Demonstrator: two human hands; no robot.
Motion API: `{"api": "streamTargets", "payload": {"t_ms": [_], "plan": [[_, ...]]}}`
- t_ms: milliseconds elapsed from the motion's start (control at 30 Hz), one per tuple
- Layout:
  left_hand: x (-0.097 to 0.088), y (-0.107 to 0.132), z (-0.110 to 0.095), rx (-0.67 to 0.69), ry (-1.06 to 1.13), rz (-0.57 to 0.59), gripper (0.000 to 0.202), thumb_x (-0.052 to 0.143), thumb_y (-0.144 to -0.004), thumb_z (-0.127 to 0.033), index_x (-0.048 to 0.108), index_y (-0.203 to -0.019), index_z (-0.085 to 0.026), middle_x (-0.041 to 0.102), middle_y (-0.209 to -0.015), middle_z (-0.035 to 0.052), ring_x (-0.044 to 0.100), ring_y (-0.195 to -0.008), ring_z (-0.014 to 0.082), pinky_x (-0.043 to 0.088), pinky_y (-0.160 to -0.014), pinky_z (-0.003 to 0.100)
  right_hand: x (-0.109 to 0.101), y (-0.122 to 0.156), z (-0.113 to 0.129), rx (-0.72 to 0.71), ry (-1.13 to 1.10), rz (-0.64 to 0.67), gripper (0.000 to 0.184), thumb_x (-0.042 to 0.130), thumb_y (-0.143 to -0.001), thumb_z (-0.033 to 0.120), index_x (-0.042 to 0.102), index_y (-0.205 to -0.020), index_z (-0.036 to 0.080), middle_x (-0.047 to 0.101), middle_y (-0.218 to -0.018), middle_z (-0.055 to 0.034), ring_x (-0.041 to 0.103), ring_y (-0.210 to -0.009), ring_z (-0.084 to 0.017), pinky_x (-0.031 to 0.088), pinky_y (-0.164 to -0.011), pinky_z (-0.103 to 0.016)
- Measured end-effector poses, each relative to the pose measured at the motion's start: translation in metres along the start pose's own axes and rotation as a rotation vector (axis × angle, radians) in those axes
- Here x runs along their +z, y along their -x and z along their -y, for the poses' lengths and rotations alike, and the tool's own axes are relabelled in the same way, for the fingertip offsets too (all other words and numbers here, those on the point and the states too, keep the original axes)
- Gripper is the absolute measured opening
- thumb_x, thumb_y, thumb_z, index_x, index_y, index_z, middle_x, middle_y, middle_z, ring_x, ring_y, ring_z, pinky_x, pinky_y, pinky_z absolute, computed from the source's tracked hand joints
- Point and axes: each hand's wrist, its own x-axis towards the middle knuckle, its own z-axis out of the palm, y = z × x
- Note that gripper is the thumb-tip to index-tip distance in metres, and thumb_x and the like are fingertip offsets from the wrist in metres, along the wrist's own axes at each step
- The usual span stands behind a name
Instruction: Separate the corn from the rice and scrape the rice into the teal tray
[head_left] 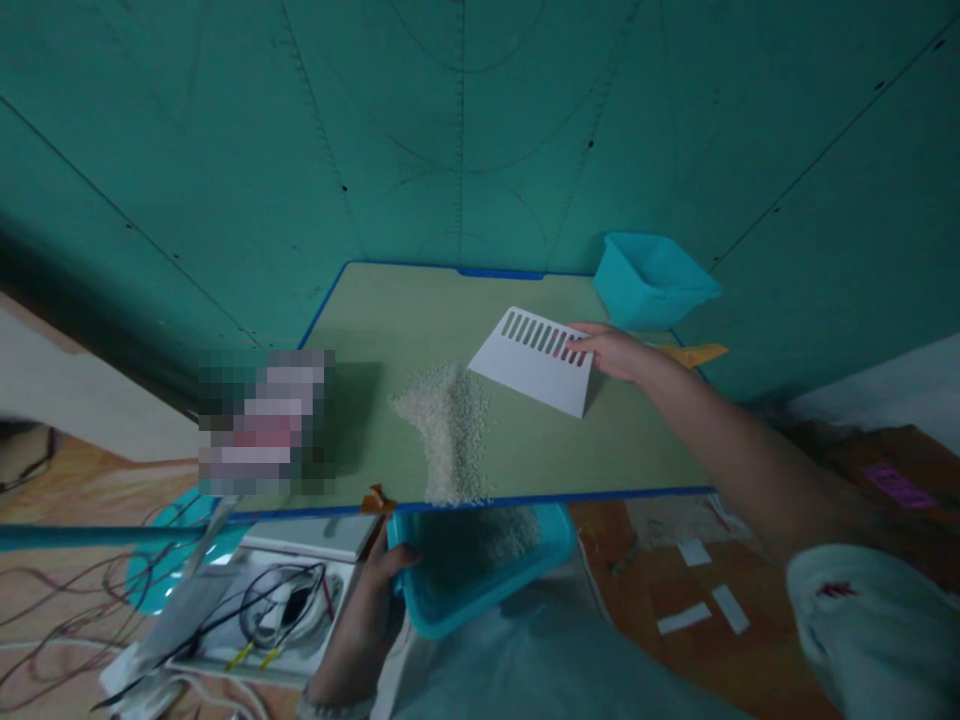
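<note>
My right hand point(613, 352) grips a white plastic scraper point(536, 372) by its slotted upper edge, with the blade tilted just above or on the board. To the left of the scraper lies a pile of white rice-like grains point(450, 435), which stretches down to the board's near edge. Below that edge, my left hand point(386, 580) is closed on the left rim of a blue plastic tub point(495, 595). Some of the same grains lie inside the tub. Whether the scraper touches the board is hard to tell.
The pale green board point(405, 310) has a blue edge. A second blue tub point(652, 285) stands at its far right corner, near an orange object point(694, 354). A blurred-out item point(266, 425) is at the left. Cables point(289, 605) lie in a white box below.
</note>
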Motion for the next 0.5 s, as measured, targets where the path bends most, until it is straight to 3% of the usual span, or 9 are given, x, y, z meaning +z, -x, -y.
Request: {"api": "streamTargets", "payload": {"t_ms": [200,500], "plan": [[-0.004,0.001,-0.002,-0.025,-0.034,-0.012,0.052,0.073,-0.051,-0.017,0.072,-0.103,-0.021,0.08,-0.082,0.0035,0.076,-0.081,0.0313,0.06,-0.065,0.035,0.022,0.003,-0.007,0.062,0.0,0.093,0.018,0.067,-0.08,0.008,0.068,-0.094,0.019,0.077,-0.083,-0.0033,0.07,-0.073,-0.016,0.055,-0.078,-0.031],[-0.014,-0.006,0.001,0.008,-0.045,-0.063,0.047,0.076,-0.049,-0.014,0.075,-0.095,-0.022,0.079,-0.077,0.0006,0.075,-0.085,0.034,0.06,-0.067,0.035,0.038,0.038,-0.019,0.18,-0.062,0.222,0.026,0.075,-0.073,0.01,0.067,-0.097,0.019,0.076,-0.079,-0.0011,0.069,-0.067,-0.015,0.055,-0.065,-0.026]]}}
